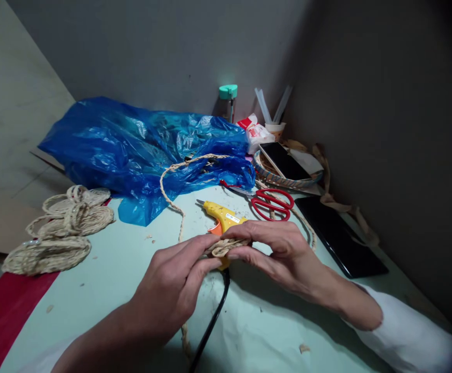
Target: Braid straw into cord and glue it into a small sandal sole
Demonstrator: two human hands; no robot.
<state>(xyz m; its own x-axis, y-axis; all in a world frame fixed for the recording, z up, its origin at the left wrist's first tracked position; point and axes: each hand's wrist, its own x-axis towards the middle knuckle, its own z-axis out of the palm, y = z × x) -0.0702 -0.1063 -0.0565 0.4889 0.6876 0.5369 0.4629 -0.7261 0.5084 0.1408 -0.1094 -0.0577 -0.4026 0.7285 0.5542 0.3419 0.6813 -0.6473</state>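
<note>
My left hand and my right hand pinch a small coiled piece of braided straw rope between their fingertips, just above the pale green table. Both hands are closed on it. A long strand of the same braid loops from the blue bag across the table toward my hands. Right behind the coil lies a yellow glue gun, partly hidden by my fingers, with its black cord running toward me.
A crumpled blue plastic bag lies at the back. Coiled straw bundles sit at the left. Red scissors, a woven tray holding a phone, a black tablet, a cup of glue sticks and a teal-capped bottle stand near the grey wall.
</note>
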